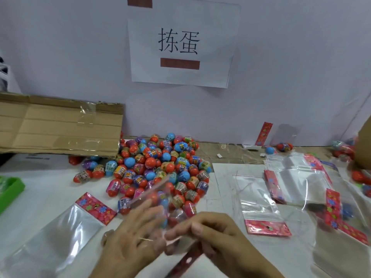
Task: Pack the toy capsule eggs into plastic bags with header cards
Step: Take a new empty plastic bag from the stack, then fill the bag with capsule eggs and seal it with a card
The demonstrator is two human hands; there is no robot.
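A heap of toy capsule eggs (158, 167), red, blue and purple, lies in the middle of the table. In front of it both hands hold a clear plastic bag (160, 205) with a few eggs inside; the bag is blurred by motion. My left hand (128, 239) holds the bag with its fingers stretched along the left side. My right hand (210, 231) pinches the bag's near end, with a red header card strip (188, 259) running below it. An empty bag with a red header card (94, 207) lies flat at the left.
A flattened cardboard box (60, 125) leans at the back left. More empty bags with red header cards (265, 213) are spread at the right. A green tray (10, 187) is at the left edge. A paper sign (180, 43) hangs on the wall.
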